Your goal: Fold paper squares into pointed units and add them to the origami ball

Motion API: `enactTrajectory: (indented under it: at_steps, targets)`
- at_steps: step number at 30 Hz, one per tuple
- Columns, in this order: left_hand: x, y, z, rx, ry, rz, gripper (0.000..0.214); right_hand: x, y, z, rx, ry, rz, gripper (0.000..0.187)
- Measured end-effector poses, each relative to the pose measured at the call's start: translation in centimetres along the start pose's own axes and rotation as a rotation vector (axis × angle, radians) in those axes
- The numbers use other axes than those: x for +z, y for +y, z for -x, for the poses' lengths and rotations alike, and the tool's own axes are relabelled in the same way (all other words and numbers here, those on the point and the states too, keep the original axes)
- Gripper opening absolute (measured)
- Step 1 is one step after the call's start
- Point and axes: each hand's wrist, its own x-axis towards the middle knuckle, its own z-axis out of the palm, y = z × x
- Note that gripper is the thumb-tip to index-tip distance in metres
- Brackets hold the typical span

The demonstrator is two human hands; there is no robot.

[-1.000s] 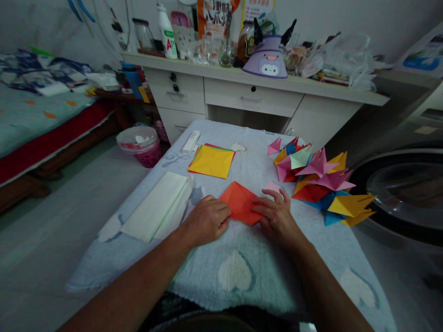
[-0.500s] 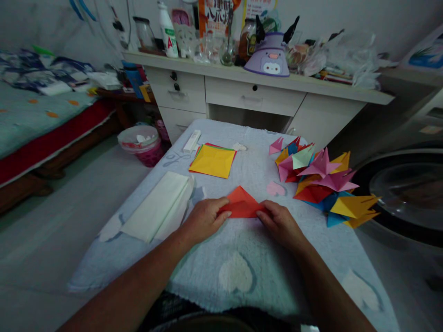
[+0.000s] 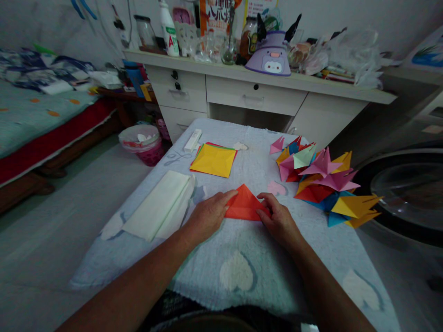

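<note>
Orange paper (image 3: 243,206), folded triangle, on surface (image 3: 258,157) near yellow-topped stack (image 3: 213,160). Left hand (image 3: 212,212) on paper's left side, right hand (image 3: 278,217) curled at right corner; can't tell if either pinches.

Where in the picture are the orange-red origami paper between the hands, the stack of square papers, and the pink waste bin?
Orange-red origami paper (image 3: 243,207): head view, middle of its triangular face.
Stack of square papers (image 3: 213,160): head view, yellow top sheet.
Pink waste bin (image 3: 151,154): head view, outer wall.
</note>
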Motion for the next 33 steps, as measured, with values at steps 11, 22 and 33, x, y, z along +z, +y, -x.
enactTrajectory:
  at_steps: [11, 22, 33]
  targets:
    - [0.8, 0.0, -0.3, 0.001, -0.073, -0.297, 0.021, 0.0, 0.1, -0.2, -0.145, -0.085, 0.215, 0.027]
    - [0.4, 0.5, -0.3, 0.011, -0.112, -0.303, 0.022, 0.1, -0.2, -0.2, -0.115, -0.137, 0.276, 0.029]
    - [0.7, 0.4, -0.5, 0.019, -0.083, -0.351, 0.02, 0.0, -0.4, -0.2, -0.126, -0.113, 0.273, 0.028]
